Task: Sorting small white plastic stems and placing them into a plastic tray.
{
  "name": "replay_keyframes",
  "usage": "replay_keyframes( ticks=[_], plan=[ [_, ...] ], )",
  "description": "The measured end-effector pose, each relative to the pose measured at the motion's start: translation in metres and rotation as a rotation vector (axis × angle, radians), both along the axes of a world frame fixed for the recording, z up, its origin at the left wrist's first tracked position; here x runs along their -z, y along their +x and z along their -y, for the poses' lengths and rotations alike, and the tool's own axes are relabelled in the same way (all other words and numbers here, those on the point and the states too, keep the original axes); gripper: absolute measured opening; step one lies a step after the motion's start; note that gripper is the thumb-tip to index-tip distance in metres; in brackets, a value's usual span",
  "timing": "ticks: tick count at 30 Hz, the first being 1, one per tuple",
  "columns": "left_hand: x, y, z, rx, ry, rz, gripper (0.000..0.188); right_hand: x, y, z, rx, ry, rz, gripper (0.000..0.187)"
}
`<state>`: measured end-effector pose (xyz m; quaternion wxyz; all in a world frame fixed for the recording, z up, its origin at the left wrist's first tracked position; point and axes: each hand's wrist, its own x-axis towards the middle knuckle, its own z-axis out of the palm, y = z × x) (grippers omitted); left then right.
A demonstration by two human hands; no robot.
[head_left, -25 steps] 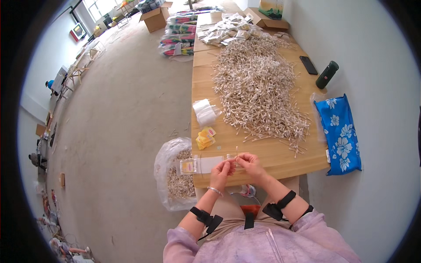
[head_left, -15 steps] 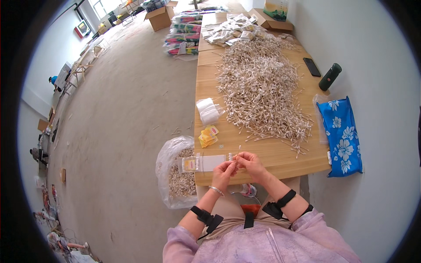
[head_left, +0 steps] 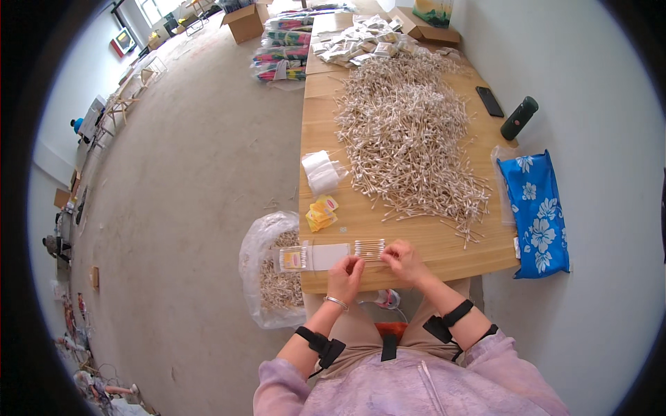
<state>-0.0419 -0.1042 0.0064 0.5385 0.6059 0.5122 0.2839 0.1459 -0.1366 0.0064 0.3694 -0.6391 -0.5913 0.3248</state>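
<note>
A neat row of cotton swabs point(head_left: 369, 249) lies side by side near the table's front edge, between my hands. My right hand point(head_left: 407, 263), thumb and fingertips pinched together, is at the row's right end; whatever is in the pinch is too small to make out. At the lower left of the row, my left hand point(head_left: 344, 276) is also closed in a pinch, its contents hidden. Just left of the row is a flat white rectangular piece point(head_left: 329, 256). Beside it, a clear packet of swabs with a yellow card point(head_left: 293, 259) reaches over the table's left edge.
A large heap of loose swabs point(head_left: 409, 132) covers the table's middle. Yellow cards point(head_left: 321, 213) and white plastic bags point(head_left: 322, 172) lie along the left edge. A clear sack of swabs point(head_left: 251, 277) stands below. At right are a phone point(head_left: 490, 102), dark bottle point(head_left: 519, 118) and blue flowered pack point(head_left: 538, 215).
My hands were together over the row and have parted, the right moving rightward and the left slightly left. More of the swab row shows now. The whole view has shifted a little.
</note>
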Motion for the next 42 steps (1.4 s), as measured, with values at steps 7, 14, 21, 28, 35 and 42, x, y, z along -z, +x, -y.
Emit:
replay_keyframes(
  ticks=[7, 14, 21, 28, 35, 42],
  plan=[
    [-0.002, 0.012, -0.020, 0.190, 0.687, -0.446, 0.045, 0.001, 0.009, -0.047, 0.226, 0.112, 0.233, 0.008],
    [0.012, 0.008, -0.016, 0.257, 0.692, -0.474, 0.054, 0.004, 0.001, -0.047, 0.037, 0.139, 0.472, 0.008],
    [0.016, 0.007, -0.017, 0.275, 0.672, -0.426, 0.053, 0.001, -0.006, -0.054, -0.098, 0.074, 0.596, 0.006],
    [0.009, 0.007, -0.016, 0.255, 0.670, -0.378, 0.048, 0.005, 0.014, -0.056, -0.037, 0.082, 0.387, 0.010],
    [0.002, 0.013, -0.017, 0.070, 0.601, -0.287, 0.034, -0.008, 0.020, -0.039, 0.261, -0.153, -0.533, 0.010],
    [-0.012, 0.031, -0.009, -0.057, 0.239, 0.157, 0.020, -0.030, -0.003, -0.022, 0.254, -0.254, -1.071, 0.006]
  ],
)
